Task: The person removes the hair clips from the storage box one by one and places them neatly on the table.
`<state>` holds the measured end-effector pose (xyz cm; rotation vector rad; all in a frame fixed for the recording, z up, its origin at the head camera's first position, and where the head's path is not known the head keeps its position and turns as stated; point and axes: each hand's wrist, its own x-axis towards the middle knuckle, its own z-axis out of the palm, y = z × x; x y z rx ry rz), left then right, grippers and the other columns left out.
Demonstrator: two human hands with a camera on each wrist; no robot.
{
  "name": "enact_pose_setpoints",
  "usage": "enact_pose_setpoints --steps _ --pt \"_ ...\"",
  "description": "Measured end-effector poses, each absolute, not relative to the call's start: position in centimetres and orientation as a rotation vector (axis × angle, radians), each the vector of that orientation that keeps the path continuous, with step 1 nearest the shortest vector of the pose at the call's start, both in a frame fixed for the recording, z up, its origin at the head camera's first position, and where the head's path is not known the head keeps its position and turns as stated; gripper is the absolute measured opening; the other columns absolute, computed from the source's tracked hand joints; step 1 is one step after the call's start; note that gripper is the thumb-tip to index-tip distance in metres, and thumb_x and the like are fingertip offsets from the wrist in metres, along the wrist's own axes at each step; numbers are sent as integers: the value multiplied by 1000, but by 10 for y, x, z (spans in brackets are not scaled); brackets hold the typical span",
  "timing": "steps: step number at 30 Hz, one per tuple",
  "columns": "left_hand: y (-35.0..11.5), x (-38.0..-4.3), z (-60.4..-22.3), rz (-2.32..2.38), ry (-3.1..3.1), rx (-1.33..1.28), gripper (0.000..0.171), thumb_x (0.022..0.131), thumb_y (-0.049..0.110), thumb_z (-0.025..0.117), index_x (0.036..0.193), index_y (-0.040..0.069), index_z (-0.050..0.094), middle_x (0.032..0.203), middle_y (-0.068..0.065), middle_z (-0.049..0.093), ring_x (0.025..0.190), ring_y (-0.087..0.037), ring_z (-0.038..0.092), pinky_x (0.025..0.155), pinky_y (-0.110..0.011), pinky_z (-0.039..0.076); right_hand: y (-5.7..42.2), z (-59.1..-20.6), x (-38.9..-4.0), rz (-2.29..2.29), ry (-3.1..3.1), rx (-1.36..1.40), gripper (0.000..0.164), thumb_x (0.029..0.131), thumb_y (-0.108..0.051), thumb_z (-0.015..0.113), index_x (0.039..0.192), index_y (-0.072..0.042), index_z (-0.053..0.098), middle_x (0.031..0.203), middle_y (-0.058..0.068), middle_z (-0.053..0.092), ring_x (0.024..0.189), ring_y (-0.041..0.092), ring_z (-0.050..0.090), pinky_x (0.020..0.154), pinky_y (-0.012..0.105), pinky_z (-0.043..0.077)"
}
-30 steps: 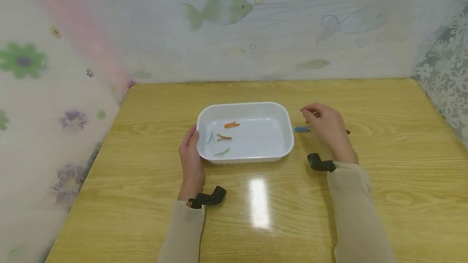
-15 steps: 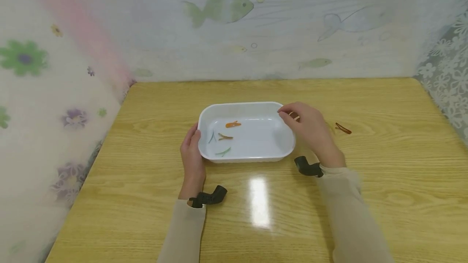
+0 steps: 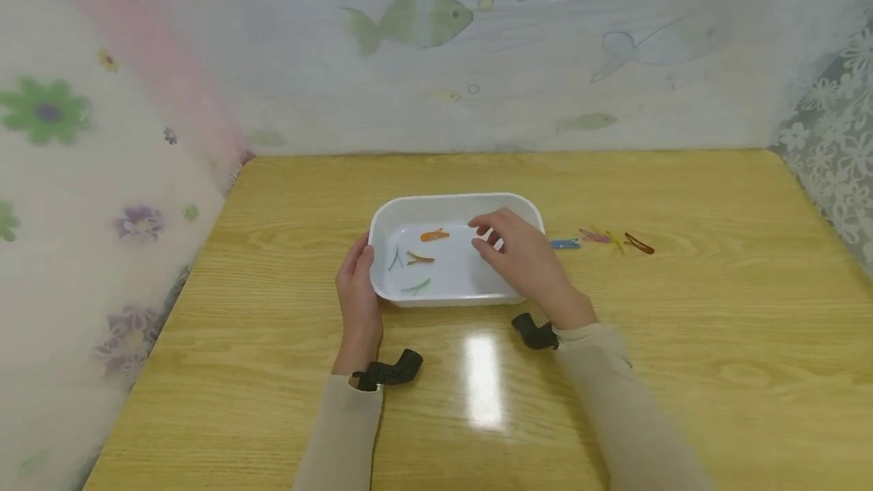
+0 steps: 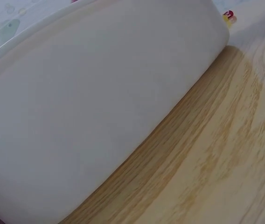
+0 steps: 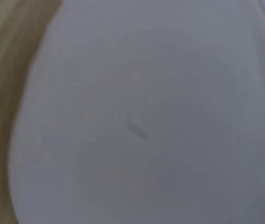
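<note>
— What's around you?
— Wood-grain table (image 3: pixel 273 400) in front of me, bright glare patch (image 3: pixel 483 385) on its near part.
— Backdrop?
— Far wall (image 3: pixel 273 59): green-striped fish (image 3: pixel 409 19), bubbles (image 3: pixel 486 4) by its snout, pale fish outline (image 3: pixel 661 44) further right. My left: pink streak (image 3: pixel 150 44), green flower (image 3: pixel 44 111), purple flower (image 3: pixel 139 223). My right: white flowers (image 3: pixel 855 116) on grey.

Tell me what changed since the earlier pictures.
The right hand moved left, from right of the white tray to over its interior, uncovering the blue clip and pink clip; whether it holds anything is unclear. The left hand, at the tray's left end, and the four clips inside stayed put.
</note>
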<state>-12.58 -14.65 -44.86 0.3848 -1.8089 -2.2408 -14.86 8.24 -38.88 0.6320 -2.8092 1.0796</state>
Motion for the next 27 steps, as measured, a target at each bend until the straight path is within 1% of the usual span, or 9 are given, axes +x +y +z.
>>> enact_pose_setpoints --steps 5,9,13,18,21,24,27 --pt "-146 -126 -449 -2232 -1824 404 35 92 32 48 122 16 54 123 6 52 112 -7 47 92 -24 40 62 -394 -140 1024 -2826 714 21 86 -19 58 107 -15 60 97 -3 56 77 6 55 61 24 43" --pt "-146 -125 -449 -2227 -1830 422 35 91 32 49 122 16 54 123 6 52 112 -6 47 93 -24 39 53 -397 -137 1001 -2841 762 19 85 -18 59 104 -15 62 97 -3 57 77 7 56 59 23 42" --pt "-147 -126 -448 -2218 -1833 414 36 91 32 49 123 16 54 124 6 51 114 -6 46 94 -25 38 47 -394 -136 987 -2874 783 18 85 -19 59 102 -15 63 97 -4 58 77 7 56 60 24 42" --pt "-150 -126 -448 -2213 -1833 421 36 91 32 49 122 16 55 124 4 51 114 -8 46 94 -27 38 35 -391 -137 974 -2960 791 18 87 -22 56 102 -16 64 97 -7 58 78 8 56 64 24 43" --pt "-150 -125 -449 -2209 -1837 415 35 91 33 49 122 16 55 124 4 51 113 -10 47 93 -29 39 27 -391 -139 939 -2997 799 18 86 -22 57 102 -16 64 100 -7 58 79 9 56 66 24 43" --pt "-149 -126 -450 -2206 -1840 397 34 91 33 49 121 16 56 123 4 52 112 -11 48 92 -29 40 21 -392 -141 940 -3018 802 19 85 -20 59 103 -16 64 112 -4 57 81 11 57 68 25 43" --pt "-149 -125 -450 -2202 -1853 388 33 91 33 49 120 18 56 122 5 52 111 -10 48 92 -29 40 17 -393 -144 971 -3029 816 20 84 -17 59 103 -15 65 120 -1 54 84 11 57 70 25 43"
